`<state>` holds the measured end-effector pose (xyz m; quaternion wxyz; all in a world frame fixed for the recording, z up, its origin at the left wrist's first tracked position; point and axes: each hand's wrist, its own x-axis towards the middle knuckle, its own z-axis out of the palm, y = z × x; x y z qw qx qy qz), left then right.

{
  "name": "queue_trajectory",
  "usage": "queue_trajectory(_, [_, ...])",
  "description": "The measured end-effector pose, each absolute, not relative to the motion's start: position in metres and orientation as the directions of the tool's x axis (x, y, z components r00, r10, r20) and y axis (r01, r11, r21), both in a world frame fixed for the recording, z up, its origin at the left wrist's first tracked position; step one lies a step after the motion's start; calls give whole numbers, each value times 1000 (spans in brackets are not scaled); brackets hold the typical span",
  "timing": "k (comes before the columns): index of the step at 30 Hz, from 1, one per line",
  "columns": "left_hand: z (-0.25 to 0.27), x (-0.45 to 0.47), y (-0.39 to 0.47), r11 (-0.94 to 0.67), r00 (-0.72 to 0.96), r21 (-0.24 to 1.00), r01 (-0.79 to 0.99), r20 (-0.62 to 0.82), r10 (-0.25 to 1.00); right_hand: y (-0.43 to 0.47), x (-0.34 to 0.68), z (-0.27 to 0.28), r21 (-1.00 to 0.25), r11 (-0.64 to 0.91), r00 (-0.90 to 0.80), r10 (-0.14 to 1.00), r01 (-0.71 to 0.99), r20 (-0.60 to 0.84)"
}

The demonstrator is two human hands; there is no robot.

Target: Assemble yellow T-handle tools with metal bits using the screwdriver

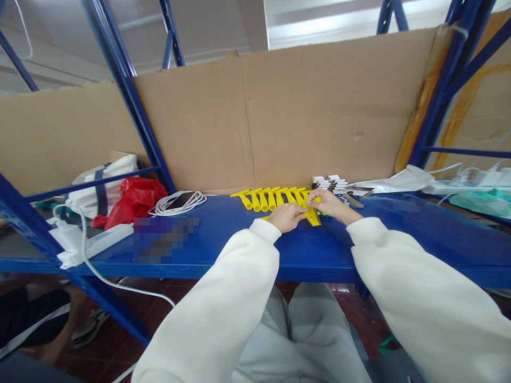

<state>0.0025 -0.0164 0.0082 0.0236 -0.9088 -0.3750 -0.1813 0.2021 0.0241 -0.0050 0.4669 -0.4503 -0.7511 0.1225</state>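
Observation:
My left hand (286, 217) is closed around the handle of a yellow T-shaped plastic scraper (312, 217), whose wide head points right. A bit of yellow shows left of that hand. My right hand (328, 203) pinches at the upper end of the head; whether a small part is between its fingertips is hidden. Just behind my hands, several matching yellow scrapers (272, 199) lie side by side in a row on the blue shelf table (223, 239). Small white boxes with dark markings (329, 183) are stacked behind my right hand.
Beside the boxes lie a dark flat tool (354, 201) and a white bag (407, 180). To the left are a coiled white cable (179, 203), a red plastic bag (138, 199) and a power strip (99, 242). Cardboard (299, 117) walls the back. Another person's leg (40, 319) shows lower left.

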Motion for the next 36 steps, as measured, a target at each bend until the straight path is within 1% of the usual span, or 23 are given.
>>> queue_trajectory(5, [12, 3, -22, -714, 660, 61, 697, 333, 673, 26, 206, -7, -563, 552, -166, 788, 615, 592])
queue_trajectory(11, [11, 3, -22, -715, 672, 28, 699, 318, 669, 19, 202, -2, -585, 489, -155, 835, 647, 528])
queue_trajectory(16, [10, 3, -21, -718, 683, -6, 696, 315, 659, 15, 199, 0, -643, 416, -124, 885, 643, 449])
queue_trajectory(19, [10, 3, -21, -723, 687, -16, 691, 324, 650, 13, 196, -1, -697, 356, -70, 913, 622, 403])
queue_trajectory(23, [10, 4, -22, -725, 692, -25, 688, 325, 645, 12, 193, -5, -752, 322, 47, 905, 576, 423])
queue_trajectory(28, [10, 4, -21, -723, 672, 15, 691, 354, 650, 17, 193, -10, -807, 320, 113, 898, 497, 426])
queue_trajectory(32, [7, 2, -15, -721, 630, 81, 688, 425, 650, 18, 194, -4, -834, 382, 160, 866, 398, 474])
queue_trajectory(34, [6, 2, -11, -712, 604, 113, 693, 448, 659, 12, 193, 1, -866, 355, 153, 891, 351, 427])
queue_trajectory(36, [5, 1, -8, -703, 583, 138, 697, 461, 669, 5, 191, 5, -905, 283, 108, 937, 318, 332])
